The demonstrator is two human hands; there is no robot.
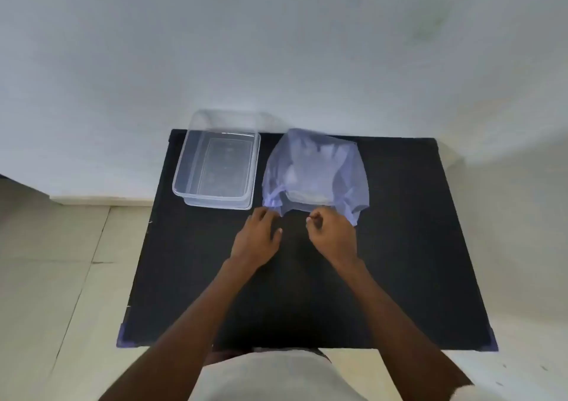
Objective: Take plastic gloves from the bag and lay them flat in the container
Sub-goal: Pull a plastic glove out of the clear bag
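A thin bluish plastic bag (316,173) lies on the black table (399,247), its mouth facing me, with pale gloves faintly visible inside. To its left stands a clear rectangular container (181,182) with nothing in it. My left hand (256,240) rests at the bag's near left corner, fingertips touching the edge. My right hand (332,234) is curled at the bag's near right edge, fingers pinched on the plastic rim.
The table stands against a white wall (276,47). Pale floor tiles (55,277) lie to the left and right. My light-coloured shirt fills the bottom of the view.
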